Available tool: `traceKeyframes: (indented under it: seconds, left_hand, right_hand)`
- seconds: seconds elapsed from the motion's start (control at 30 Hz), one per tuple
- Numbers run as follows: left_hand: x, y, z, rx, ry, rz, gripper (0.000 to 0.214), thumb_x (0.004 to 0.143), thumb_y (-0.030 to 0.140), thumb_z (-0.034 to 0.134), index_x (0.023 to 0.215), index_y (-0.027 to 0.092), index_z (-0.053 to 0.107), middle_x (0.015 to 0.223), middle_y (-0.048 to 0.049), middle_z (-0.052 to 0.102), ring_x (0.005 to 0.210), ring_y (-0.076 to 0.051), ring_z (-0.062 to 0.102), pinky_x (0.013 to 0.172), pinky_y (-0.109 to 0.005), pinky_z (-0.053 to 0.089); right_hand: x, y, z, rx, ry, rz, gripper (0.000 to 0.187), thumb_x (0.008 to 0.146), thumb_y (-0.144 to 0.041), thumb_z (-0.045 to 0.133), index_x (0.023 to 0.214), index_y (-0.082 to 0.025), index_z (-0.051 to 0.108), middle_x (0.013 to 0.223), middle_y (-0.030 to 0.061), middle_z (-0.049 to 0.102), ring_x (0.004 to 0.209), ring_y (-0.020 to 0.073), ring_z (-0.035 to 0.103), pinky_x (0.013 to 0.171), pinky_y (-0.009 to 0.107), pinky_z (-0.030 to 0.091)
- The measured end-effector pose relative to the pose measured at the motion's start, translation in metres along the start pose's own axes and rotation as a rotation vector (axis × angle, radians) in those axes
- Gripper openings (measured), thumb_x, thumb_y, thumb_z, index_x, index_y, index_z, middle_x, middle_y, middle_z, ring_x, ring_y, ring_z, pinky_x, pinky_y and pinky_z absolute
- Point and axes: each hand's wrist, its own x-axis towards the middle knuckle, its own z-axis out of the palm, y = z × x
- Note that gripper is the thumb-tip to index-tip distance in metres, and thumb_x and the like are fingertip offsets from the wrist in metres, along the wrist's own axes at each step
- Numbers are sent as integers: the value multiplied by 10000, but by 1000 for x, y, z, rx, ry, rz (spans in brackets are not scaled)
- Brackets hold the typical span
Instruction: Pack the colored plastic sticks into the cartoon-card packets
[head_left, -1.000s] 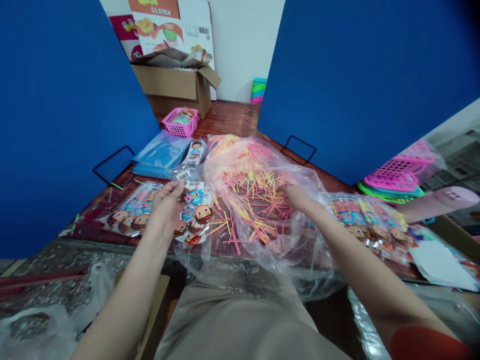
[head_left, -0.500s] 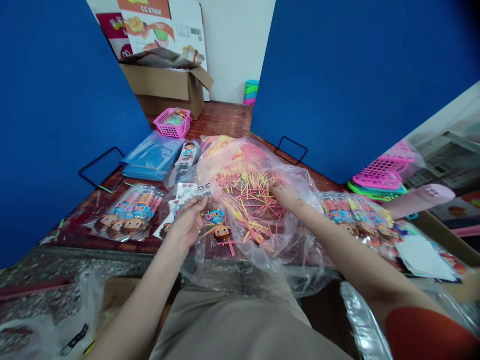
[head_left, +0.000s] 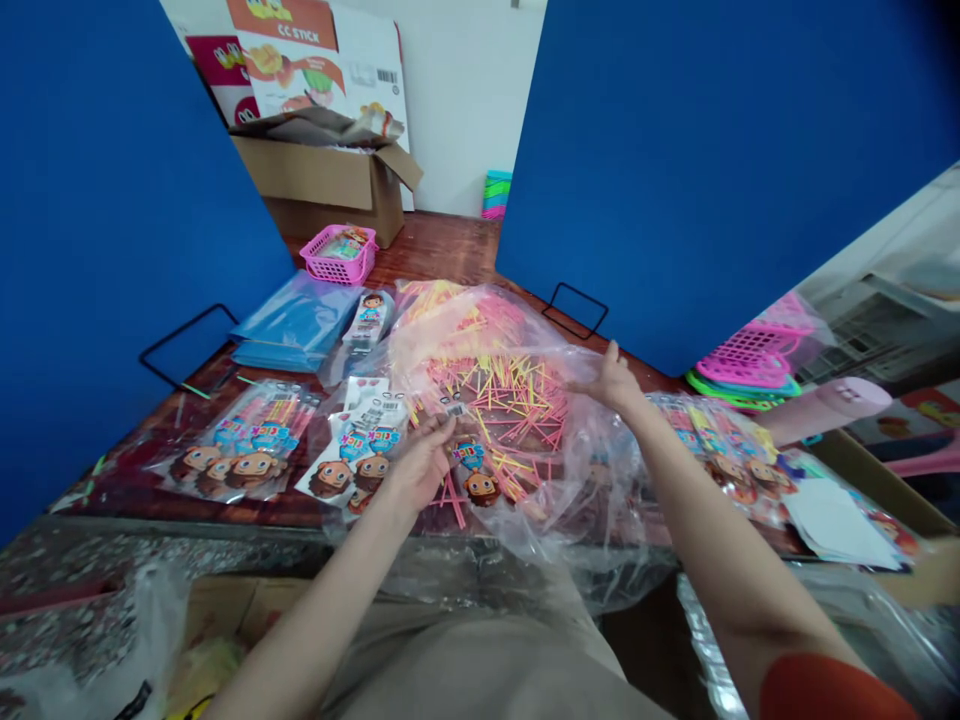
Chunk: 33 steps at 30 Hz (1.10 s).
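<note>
My left hand (head_left: 426, 462) is closed on the edge of a small clear packet (head_left: 477, 480) printed with a cartoon face and the word "Stick". My right hand (head_left: 613, 380) has its fingers apart, thumb up, against the side of a large clear plastic bag (head_left: 600, 470). Inside the bag lies a loose heap of thin pink and yellow sticks (head_left: 514, 400). A few pink sticks (head_left: 450, 502) lie beneath my left hand. Left of that hand are several printed cartoon cards (head_left: 352, 455).
Filled stick packets (head_left: 244, 440) lie at left, and more packets (head_left: 720, 440) at right beside white cards (head_left: 844, 515). Blue plastic sleeves (head_left: 296, 325), a pink basket (head_left: 341, 258) and a cardboard box (head_left: 322, 180) stand farther back. Blue panels (head_left: 675, 180) flank the table.
My right hand has moved out of the stick heap to the bag's right side, its fingers spreading. My left hand has shifted slightly right and nearer, still with the packet.
</note>
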Motion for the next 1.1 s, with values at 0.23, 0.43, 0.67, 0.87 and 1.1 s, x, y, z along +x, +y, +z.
traceKeyframes:
  seconds: [0.23, 0.43, 0.67, 0.87, 1.1]
  left_hand:
    - [0, -13, -1, 40, -13, 69, 203, 671, 207, 791, 788, 139, 640, 771, -40, 716, 712, -160, 673, 735, -290, 532]
    - [-4, -13, -4, 100, -13, 90, 254, 624, 252, 823, 759, 150, 633, 729, -29, 705, 732, -162, 668, 751, -278, 498]
    - [-9, -13, -1, 204, -42, 119, 318, 608, 324, 827, 764, 158, 606, 774, -39, 718, 795, -180, 668, 818, -298, 469]
    - [-12, -15, -2, 197, -25, 116, 330, 601, 311, 834, 761, 155, 590, 772, -42, 711, 805, -184, 670, 803, -288, 467]
    - [-11, -16, -5, 180, -8, 105, 315, 607, 292, 834, 766, 150, 602, 754, -32, 701, 768, -168, 662, 771, -274, 467]
  right_hand:
    - [16, -4, 13, -138, -341, 27, 458, 845, -402, 572, 1205, -121, 619, 1208, 176, 645, 1127, 289, 616, 890, 342, 489]
    - [14, -4, 13, -162, -345, -5, 698, 750, -465, 684, 1301, -63, 535, 1354, 229, 530, 1262, 314, 507, 987, 364, 445]
    - [11, -6, 16, -144, -343, 60, 506, 772, -364, 650, 1208, -107, 623, 1229, 176, 632, 1128, 294, 609, 909, 351, 498]
    - [12, -8, 19, -97, -295, 101, 593, 720, -356, 694, 1249, -108, 589, 1300, 209, 563, 1180, 312, 566, 931, 381, 482]
    - [17, -8, 19, 51, -287, 114, 415, 692, -223, 697, 1090, -107, 670, 1094, 163, 679, 1050, 284, 638, 884, 352, 502]
